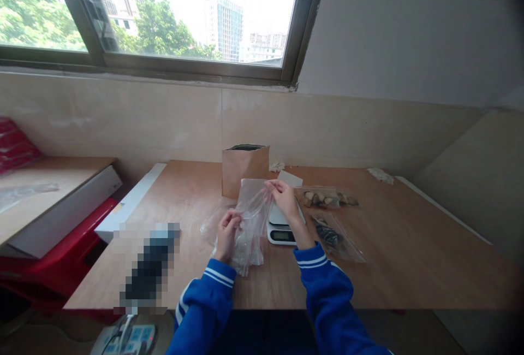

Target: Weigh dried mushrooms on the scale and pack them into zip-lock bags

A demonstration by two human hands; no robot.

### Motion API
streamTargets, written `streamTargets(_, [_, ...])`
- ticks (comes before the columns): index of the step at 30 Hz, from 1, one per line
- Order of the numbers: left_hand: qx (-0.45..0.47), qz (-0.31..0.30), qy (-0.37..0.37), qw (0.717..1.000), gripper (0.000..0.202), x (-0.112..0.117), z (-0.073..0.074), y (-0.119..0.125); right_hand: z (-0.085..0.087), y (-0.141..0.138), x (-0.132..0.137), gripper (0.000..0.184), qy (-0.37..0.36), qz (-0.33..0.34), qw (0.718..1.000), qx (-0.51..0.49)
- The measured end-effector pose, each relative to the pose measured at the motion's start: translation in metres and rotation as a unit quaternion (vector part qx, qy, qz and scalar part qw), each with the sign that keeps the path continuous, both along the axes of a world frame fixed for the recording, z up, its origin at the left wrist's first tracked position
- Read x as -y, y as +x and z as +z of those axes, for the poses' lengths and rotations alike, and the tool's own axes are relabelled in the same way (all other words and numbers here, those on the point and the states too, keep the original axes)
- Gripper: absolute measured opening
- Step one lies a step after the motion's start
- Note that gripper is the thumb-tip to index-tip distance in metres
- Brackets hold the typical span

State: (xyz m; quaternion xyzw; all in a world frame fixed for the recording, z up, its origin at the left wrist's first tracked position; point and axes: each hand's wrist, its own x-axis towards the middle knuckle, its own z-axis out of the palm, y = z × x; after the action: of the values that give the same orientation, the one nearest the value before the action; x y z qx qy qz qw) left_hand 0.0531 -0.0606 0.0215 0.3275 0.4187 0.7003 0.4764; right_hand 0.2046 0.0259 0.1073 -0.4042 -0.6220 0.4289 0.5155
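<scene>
L hand (227, 234) & R hand (284, 200) are gripping a clear plastic bag (251, 237), fingers closed on the film, bag dangling just left of the digital kitchen scale (279, 233) on the wood table (388, 224).

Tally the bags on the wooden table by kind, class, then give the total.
Clear plastic bags: 3
Brown paper bags: 1
Total: 4
</scene>
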Motion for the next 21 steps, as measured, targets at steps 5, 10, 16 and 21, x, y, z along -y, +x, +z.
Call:
streamTargets(5, [-0.038,-0.097,-0.007,0.995,0.027,0.006,0.014,-0.003,0.008,0.017,0.008,0.043,0.037,-0.100,0.994,-0.028])
streamTargets(10, [-0.088,-0.075,-0.044,0.992,0.036,0.017,0.032,-0.002,-0.007,0.003,0.044,0.048,-0.010,-0.052,0.998,0.016])
streamTargets(16, [-0.190,0.031,-0.034,0.981,0.031,0.022,0.050,-0.016,-0.035,-0.007,0.079,0.054,-0.215,0.135,0.965,-0.064])
streamTargets(21, [-0.362,0.182,-0.065,0.912,0.035,0.015,0.036,-0.051,-0.053,0.006,0.085,0.058,-0.242,0.080,0.964,-0.074])
